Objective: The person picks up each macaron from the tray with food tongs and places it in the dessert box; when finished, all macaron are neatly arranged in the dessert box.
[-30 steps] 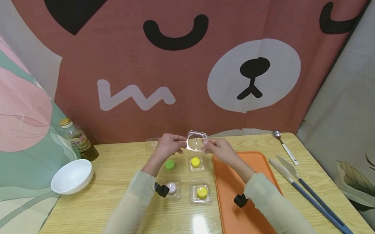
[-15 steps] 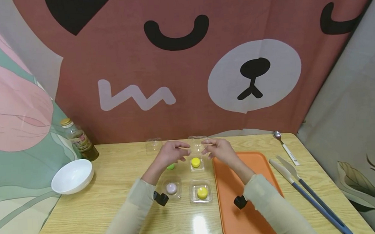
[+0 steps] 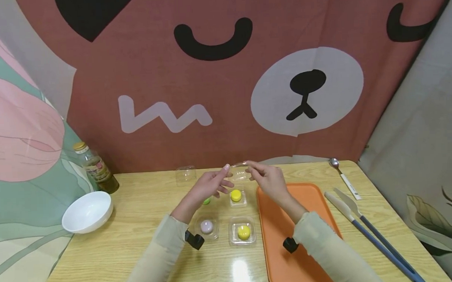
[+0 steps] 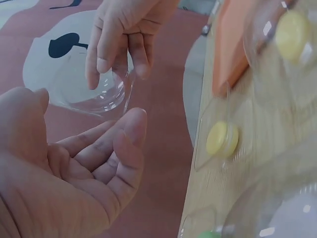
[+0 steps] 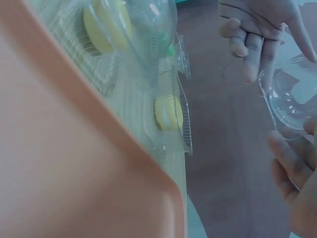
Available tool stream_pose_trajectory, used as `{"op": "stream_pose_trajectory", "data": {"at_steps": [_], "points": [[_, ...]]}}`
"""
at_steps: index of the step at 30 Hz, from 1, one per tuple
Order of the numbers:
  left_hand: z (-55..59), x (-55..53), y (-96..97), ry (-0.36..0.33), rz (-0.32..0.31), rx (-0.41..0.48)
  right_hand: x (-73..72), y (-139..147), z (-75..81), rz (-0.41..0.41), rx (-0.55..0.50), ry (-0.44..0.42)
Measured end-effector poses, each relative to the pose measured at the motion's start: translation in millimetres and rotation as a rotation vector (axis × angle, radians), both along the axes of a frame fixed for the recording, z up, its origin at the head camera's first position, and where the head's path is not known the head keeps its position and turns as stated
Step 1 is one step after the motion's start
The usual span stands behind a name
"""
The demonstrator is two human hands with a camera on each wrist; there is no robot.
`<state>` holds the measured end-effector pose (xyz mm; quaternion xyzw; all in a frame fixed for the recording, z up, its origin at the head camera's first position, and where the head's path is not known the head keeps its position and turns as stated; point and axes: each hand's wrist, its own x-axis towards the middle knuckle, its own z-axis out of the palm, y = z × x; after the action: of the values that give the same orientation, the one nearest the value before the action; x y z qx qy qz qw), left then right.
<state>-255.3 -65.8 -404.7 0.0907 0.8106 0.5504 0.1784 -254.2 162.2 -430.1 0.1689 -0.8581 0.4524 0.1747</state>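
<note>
A clear domed plastic lid [image 3: 240, 172] hangs tilted over the back of the table. My right hand [image 3: 269, 182] pinches its right edge between thumb and fingers. On the other side my left hand [image 3: 208, 186] has its thumb raised and fingers loosely spread, fingertips right at the lid's near edge. Below the lid, a yellow macaron [image 3: 236, 195] sits in a small clear tray [image 3: 238, 204]. Nearer to me are another yellow macaron [image 3: 244, 232] and a pale lilac one [image 3: 206, 227] in clear containers. A green macaron [image 3: 206, 201] is mostly hidden behind my left hand.
An orange tray [image 3: 286, 259] lies under my right forearm. Tongs [image 3: 379, 239] and a spoon [image 3: 343, 178] lie further right. Another clear lid [image 3: 185, 174] stands at the back. On the left are a white bowl [image 3: 87, 212] and a bottle [image 3: 99, 170].
The lid has gone from facing me upright to a lower, flatter tilt. My left fingers have come off its side and the hand has turned with its thumb up; my right hand holds it.
</note>
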Motion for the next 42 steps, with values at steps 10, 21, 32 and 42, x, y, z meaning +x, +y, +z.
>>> {"op": "stream_pose_trajectory", "data": {"at_steps": [10, 21, 32, 42], "points": [[-2.9, -1.0, 7.5, -0.042, -0.043, 0.068, 2.5, 5.0, -3.9, 0.002, -0.026, 0.147], [-8.6, 0.3, 3.7, 0.094, -0.090, 0.052, 5.9, 14.7, -2.3, 0.139, 0.033, 0.003], [-9.3, 1.0, -4.8, 0.370, -0.080, -0.075, 9.2, 32.5, 7.8, 0.337, 0.051, -0.213], [-9.1, 1.4, -9.0, 0.504, -0.133, -0.135, 10.9, 36.0, 15.8, 0.364, 0.086, -0.203]]}}
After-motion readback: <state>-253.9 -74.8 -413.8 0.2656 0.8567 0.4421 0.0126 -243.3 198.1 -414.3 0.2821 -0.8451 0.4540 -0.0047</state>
